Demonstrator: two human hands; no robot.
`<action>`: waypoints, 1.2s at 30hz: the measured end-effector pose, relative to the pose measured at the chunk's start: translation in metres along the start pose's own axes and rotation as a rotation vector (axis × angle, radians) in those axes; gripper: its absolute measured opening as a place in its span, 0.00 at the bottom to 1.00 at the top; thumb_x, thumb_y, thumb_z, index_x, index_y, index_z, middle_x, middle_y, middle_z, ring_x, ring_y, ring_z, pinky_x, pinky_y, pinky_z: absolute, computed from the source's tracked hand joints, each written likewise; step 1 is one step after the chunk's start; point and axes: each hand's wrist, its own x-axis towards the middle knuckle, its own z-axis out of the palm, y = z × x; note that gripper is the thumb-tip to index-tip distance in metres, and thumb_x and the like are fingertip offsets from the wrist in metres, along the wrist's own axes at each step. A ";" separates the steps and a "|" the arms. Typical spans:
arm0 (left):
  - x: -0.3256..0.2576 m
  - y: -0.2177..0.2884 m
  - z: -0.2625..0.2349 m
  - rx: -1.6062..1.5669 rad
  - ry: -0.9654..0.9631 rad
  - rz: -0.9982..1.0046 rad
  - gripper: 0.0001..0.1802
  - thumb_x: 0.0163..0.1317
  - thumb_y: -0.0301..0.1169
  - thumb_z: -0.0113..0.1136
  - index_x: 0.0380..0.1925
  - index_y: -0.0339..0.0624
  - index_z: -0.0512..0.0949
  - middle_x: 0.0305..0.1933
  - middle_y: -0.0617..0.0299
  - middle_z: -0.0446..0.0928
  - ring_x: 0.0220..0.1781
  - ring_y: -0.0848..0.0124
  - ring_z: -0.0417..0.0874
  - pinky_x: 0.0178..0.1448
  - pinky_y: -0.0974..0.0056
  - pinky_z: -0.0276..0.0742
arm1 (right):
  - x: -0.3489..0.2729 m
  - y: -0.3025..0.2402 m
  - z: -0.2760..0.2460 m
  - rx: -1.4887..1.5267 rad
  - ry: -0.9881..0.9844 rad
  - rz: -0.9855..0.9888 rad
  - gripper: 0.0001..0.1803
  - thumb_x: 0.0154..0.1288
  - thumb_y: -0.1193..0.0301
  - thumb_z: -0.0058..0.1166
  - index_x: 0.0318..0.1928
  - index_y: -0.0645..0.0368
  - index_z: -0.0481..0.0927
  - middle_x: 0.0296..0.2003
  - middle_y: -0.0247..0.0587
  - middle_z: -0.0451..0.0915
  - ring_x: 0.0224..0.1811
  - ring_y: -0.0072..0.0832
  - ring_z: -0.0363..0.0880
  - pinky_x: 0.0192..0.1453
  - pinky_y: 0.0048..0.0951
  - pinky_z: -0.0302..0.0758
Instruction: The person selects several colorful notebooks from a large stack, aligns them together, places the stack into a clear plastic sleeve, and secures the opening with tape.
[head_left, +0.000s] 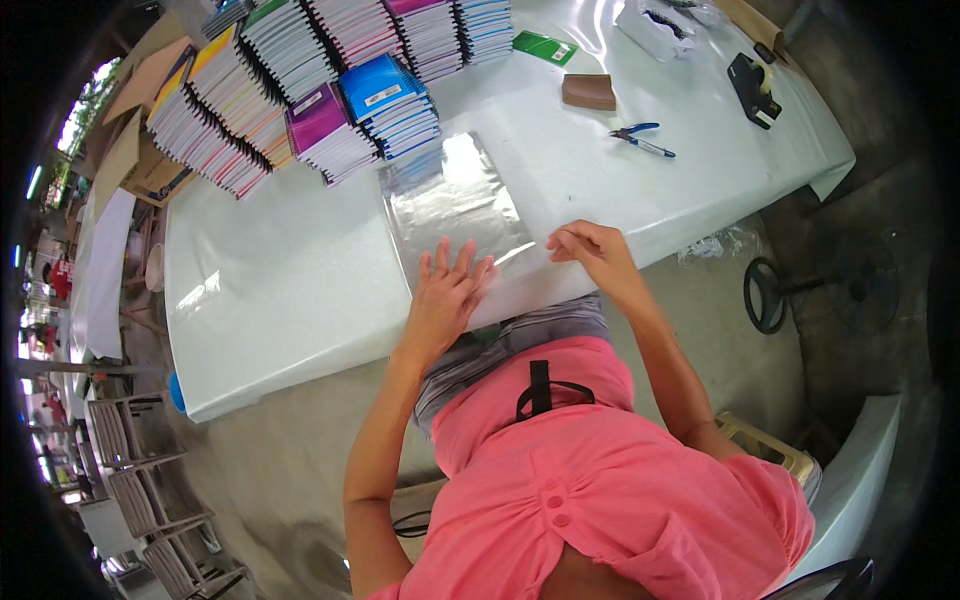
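Pink shirt [560,470], cut off below; left hand [452,290] spread over shiny plastic [450,205]; right hand [598,255] curled, grip unclear; notebooks [350,28] cropped.

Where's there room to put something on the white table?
A big patch lies between the spiral notebooks, the shiny sheet and the left edge of the table. Another is on the right, between the pliers and the near edge. It's crowded at the back left, under notebooks, and around the left hand.

Workshop, stacked notebooks [388,105], tape dispenser [747,88]
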 end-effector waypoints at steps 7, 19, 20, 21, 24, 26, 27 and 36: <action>-0.016 -0.004 0.009 -0.156 0.159 0.025 0.26 0.64 0.34 0.55 0.63 0.54 0.68 0.71 0.66 0.61 0.76 0.57 0.49 0.72 0.41 0.47 | 0.038 -0.005 0.038 0.244 -0.016 0.258 0.17 0.67 0.64 0.53 0.40 0.70 0.79 0.33 0.39 0.81 0.32 0.24 0.81 0.37 0.25 0.79; 0.038 0.028 -0.050 -1.133 0.270 -0.698 0.41 0.66 0.39 0.55 0.71 0.34 0.46 0.72 0.50 0.54 0.61 0.71 0.65 0.61 0.68 0.63 | 0.046 -0.031 0.073 0.519 -0.259 0.327 0.07 0.64 0.68 0.58 0.36 0.58 0.82 0.30 0.25 0.77 0.32 0.14 0.74 0.36 0.19 0.69; 0.037 0.024 -0.050 -1.134 0.271 -0.697 0.41 0.66 0.39 0.55 0.71 0.34 0.46 0.72 0.50 0.54 0.61 0.71 0.65 0.61 0.68 0.63 | 0.047 -0.029 0.077 0.437 -0.311 0.192 0.08 0.65 0.66 0.57 0.35 0.58 0.81 0.28 0.24 0.75 0.30 0.13 0.71 0.34 0.19 0.68; 0.035 0.018 -0.049 -1.189 0.291 -0.637 0.39 0.67 0.37 0.55 0.71 0.35 0.48 0.66 0.52 0.61 0.54 0.74 0.67 0.57 0.69 0.65 | 0.047 -0.028 0.081 0.354 -0.361 0.057 0.09 0.65 0.65 0.57 0.34 0.58 0.80 0.26 0.23 0.73 0.29 0.12 0.68 0.33 0.19 0.66; 0.029 0.016 -0.067 -1.180 0.293 -0.619 0.33 0.68 0.31 0.51 0.70 0.37 0.52 0.54 0.57 0.71 0.41 0.77 0.71 0.49 0.74 0.68 | 0.045 -0.039 0.088 0.325 -0.259 -0.014 0.13 0.66 0.64 0.55 0.31 0.62 0.78 0.23 0.23 0.69 0.27 0.13 0.64 0.31 0.19 0.62; 0.024 0.014 -0.083 -1.044 0.251 -0.729 0.32 0.68 0.29 0.49 0.70 0.39 0.52 0.55 0.54 0.71 0.40 0.78 0.71 0.47 0.73 0.70 | 0.051 -0.025 0.066 0.222 -0.148 -0.025 0.13 0.67 0.63 0.55 0.34 0.63 0.78 0.24 0.23 0.71 0.28 0.13 0.65 0.32 0.18 0.64; 0.026 0.020 -0.089 -1.003 0.224 -0.755 0.32 0.68 0.28 0.48 0.70 0.39 0.52 0.56 0.53 0.71 0.39 0.79 0.70 0.46 0.73 0.70 | 0.052 -0.018 0.054 0.123 -0.055 -0.031 0.14 0.67 0.63 0.55 0.37 0.64 0.78 0.26 0.24 0.73 0.29 0.14 0.67 0.34 0.18 0.65; 0.031 0.062 -0.079 -0.818 -0.163 -0.023 0.24 0.65 0.28 0.52 0.62 0.37 0.67 0.69 0.48 0.61 0.72 0.61 0.61 0.67 0.61 0.62 | -0.015 -0.054 -0.036 -0.345 0.480 0.338 0.19 0.60 0.66 0.59 0.48 0.65 0.78 0.40 0.40 0.80 0.43 0.24 0.76 0.46 0.29 0.73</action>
